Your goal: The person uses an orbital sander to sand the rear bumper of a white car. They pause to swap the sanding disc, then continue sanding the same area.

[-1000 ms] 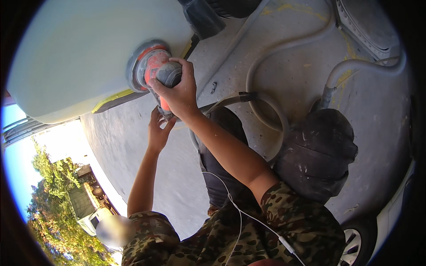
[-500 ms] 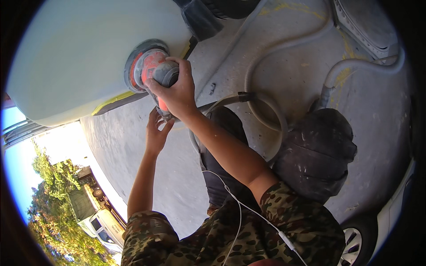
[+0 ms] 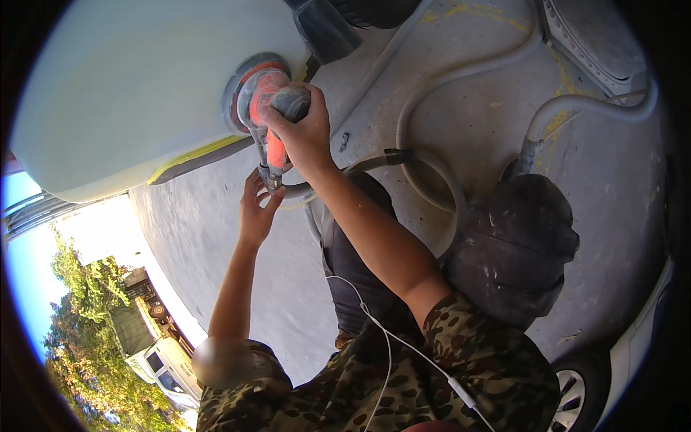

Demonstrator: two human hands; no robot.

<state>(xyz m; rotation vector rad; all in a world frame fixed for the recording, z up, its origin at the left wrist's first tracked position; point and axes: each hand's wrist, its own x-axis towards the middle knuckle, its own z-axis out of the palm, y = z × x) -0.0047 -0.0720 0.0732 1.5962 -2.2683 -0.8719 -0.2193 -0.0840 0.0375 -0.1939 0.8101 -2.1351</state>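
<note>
A red and grey orbital sander (image 3: 265, 97) has its round pad against a pale, smooth car body panel (image 3: 137, 86). My right hand (image 3: 306, 133) is wrapped over the sander's dark rounded head. Lower down, my left hand (image 3: 258, 209) pinches the hose fitting at the end of the sander's handle. From that fitting a grey hose (image 3: 299, 189) runs off to the right and loops on the floor. Yellow masking tape (image 3: 191, 158) lines the panel's lower edge.
More ribbed hose (image 3: 410, 108) snakes over the concrete floor (image 3: 374, 137). A dark mud flap (image 3: 325, 32) hangs near a tyre at the top. My bent knee (image 3: 511, 252) is at the right. A white cable (image 3: 389, 331) crosses my shirt. Another car's wheel (image 3: 572, 396) stands lower right.
The sander has slid to the right along the panel, with my right hand on it. My left hand has stayed near the same place, and more of the red handle shows.
</note>
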